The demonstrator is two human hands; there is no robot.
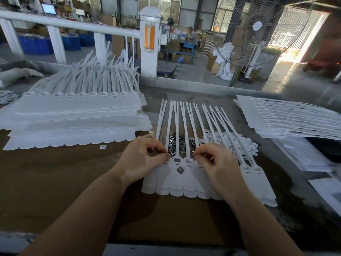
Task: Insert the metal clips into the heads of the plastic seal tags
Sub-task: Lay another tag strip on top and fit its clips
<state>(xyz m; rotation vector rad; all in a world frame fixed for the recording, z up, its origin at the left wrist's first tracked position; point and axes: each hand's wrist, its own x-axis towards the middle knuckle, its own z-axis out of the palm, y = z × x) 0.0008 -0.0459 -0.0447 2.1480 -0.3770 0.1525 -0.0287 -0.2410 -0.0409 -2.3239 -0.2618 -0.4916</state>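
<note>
Loose clip [180,169] on tags [184,187]; between hands [177,159]

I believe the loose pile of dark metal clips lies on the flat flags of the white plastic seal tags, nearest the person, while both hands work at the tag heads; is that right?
Not quite. In the head view the pile of dark metal clips lies beyond the hands, among the thin tails of the row of white plastic seal tags; only one stray clip rests on a flag. The left hand and right hand are indeed at the tag heads.
</note>
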